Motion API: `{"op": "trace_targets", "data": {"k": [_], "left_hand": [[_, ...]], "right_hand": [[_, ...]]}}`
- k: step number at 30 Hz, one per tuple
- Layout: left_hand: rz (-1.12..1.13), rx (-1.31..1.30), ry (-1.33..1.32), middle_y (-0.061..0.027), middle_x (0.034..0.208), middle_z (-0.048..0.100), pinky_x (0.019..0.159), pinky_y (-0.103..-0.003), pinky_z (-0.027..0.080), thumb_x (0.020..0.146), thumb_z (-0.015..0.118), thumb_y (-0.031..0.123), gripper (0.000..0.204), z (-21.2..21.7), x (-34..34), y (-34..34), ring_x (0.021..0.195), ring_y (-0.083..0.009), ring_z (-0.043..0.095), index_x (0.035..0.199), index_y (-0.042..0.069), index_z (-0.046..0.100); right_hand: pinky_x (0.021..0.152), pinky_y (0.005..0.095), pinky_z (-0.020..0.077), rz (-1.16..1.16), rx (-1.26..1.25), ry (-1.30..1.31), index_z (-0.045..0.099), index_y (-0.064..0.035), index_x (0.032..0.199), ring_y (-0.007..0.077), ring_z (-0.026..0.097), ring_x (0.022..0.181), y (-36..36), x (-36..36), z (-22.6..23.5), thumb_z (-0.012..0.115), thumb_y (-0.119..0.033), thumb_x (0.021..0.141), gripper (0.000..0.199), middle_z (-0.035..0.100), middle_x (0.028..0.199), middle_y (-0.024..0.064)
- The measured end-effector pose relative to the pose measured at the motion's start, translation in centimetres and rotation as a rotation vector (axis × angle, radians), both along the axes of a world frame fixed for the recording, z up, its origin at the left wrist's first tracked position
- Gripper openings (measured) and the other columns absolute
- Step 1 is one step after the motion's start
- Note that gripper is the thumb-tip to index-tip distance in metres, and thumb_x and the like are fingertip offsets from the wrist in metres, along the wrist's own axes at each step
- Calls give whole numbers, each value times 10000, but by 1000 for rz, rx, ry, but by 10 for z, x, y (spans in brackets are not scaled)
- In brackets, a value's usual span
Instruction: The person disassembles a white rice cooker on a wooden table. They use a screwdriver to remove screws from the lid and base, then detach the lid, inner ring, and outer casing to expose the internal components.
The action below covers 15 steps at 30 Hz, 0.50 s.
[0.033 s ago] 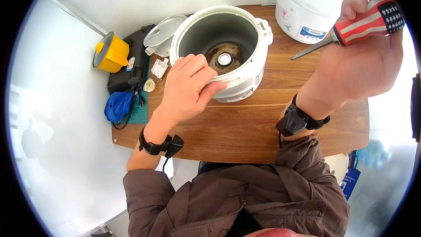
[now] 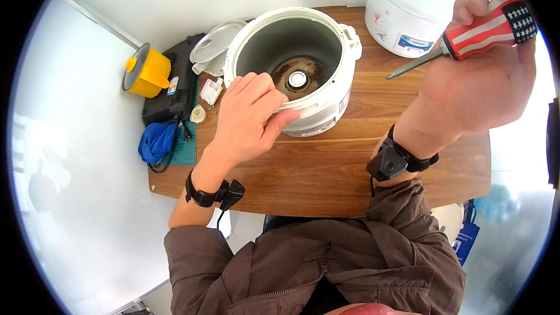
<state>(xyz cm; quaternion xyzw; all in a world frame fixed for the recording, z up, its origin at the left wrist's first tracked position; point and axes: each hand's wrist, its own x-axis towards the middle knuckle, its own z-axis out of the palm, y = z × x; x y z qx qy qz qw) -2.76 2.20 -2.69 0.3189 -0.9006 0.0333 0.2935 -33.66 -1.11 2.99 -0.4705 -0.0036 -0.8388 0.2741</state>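
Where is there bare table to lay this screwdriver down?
Widest: wood of the table in front of the open cooker shell, between the left hand and right wrist camera. Tighter: the strip between that shell and the lidded cooker. Crowded: back left, with black case, yellow pot and clear lid.

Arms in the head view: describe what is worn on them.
The left grip and right grip wear no gloves. Each wrist has a black strap carrying a boxy black device with a thin dark cable. The sleeves are brown.
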Motion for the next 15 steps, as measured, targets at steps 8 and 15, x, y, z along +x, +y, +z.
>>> {"op": "trace_targets", "data": {"k": [8,15], "left_hand": [[13,-311,-2,-24,744,473,613,-349,319,844,761,460,410,17,-5,-4,645,-219,455,726,103,597],[-8,-432,-54,-17,729,451,607,-337,314,809,718,625,540,27,-6,-13,634,-211,440,701,120,562]], "right_hand": [[702,281,473,-210,24,-62,538,116,1291,205,579,827,1,17,6,453,-256,1022,467,585,1225,293],[682,258,483,-403,65,-163,548,106,1311,183,599,803,5,44,12,530,-271,1018,478,598,1219,275]]}}
